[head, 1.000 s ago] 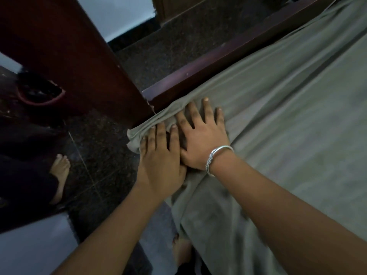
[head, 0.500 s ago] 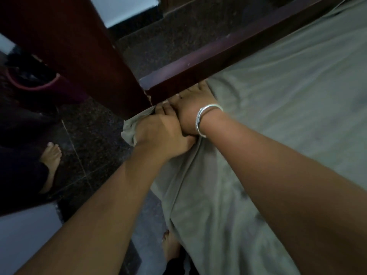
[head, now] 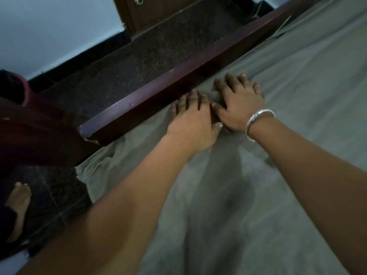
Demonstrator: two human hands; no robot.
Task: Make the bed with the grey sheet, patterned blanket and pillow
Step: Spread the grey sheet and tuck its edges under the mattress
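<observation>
The grey sheet (head: 288,120) covers the bed and fills the right and lower part of the view, with folds at its near left corner. My left hand (head: 193,124) lies flat on the sheet with its fingertips against the dark wooden bed rail (head: 178,84). My right hand (head: 238,104), with a silver bangle on the wrist, lies flat beside it, fingers spread, pressing the sheet along the rail. Neither hand holds anything. No patterned blanket or pillow is in view.
Beyond the rail lies a dark speckled floor (head: 119,72) and a pale wall with a wooden door (head: 147,10) at the top. A dark red wooden panel (head: 33,132) stands at the left. A person's bare foot (head: 18,205) stands on the floor at the lower left.
Both hands have moved from the sheet's corner by the bed post further along the rail and opened out flat. The sheet's corner now lies loose behind them.
</observation>
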